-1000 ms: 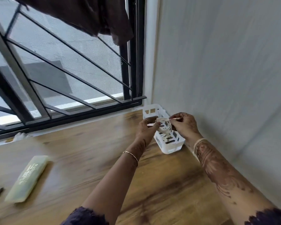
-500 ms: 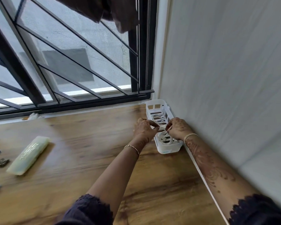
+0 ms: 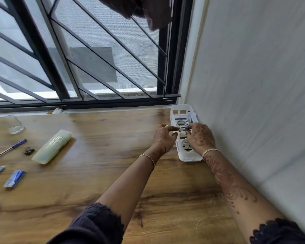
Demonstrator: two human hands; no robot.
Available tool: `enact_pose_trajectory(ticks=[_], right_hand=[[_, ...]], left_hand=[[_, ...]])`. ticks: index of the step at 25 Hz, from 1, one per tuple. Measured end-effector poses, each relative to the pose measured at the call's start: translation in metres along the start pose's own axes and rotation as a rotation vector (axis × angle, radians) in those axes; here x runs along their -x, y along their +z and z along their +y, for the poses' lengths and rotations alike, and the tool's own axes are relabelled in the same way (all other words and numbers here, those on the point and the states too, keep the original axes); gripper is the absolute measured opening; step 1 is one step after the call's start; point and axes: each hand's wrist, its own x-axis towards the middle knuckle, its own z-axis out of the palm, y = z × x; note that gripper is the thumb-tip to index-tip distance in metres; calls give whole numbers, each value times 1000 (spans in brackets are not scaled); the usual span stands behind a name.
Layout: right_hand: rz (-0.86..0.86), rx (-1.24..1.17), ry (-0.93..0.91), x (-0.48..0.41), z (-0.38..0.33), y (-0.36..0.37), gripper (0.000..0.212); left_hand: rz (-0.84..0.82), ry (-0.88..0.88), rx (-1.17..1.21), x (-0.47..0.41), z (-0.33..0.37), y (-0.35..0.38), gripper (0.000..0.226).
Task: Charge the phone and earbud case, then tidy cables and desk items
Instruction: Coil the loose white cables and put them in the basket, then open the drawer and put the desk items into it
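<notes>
We note the coiled cable (image 3: 185,147) lies in the basket (image 3: 190,157) by the wall, stowed off the counter (image 3: 95,176). Left hand (image 3: 163,138) fingers loosely curled, empty. Right hand (image 3: 200,137) fingers curl over the coil; we cannot tell if they pinch it.

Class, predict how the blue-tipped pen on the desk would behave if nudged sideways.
The blue-tipped pen looks slim and round, so it would probably roll. Its straight, thin body suggests it is stiff and light. The smooth wooden desk likely offers little grip.
</notes>
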Motion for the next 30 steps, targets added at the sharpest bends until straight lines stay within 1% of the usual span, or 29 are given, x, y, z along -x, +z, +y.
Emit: enact_pose_trajectory(ticks=[3,10,16,19,22,26,30], right_hand=[[33,-62,-64,7,-20,2,27],[-18,-56,-212,34,-93,24,34],[-64,-84,-281,85,-207,78,36],[-100,-91,-313,125,-263,111,38],[-106,-119,-294,178,-305,134,37],[-141,-20,-359,245,-324,152,35],[-49,23,-399,300,-316,148,25]], left_hand=[[25,-12,-1,11,-8,-17,31],[110,-31,21,40,-54,-83,33],[186,-59,-14,98,-143,-177,35],[223,-78,-37,140,-196,-220,33],[231,-90,-53,187,-240,-247,31],[239,-110,1,245,-271,-252,29],[235,-124,40,299,-280,-235,26]])
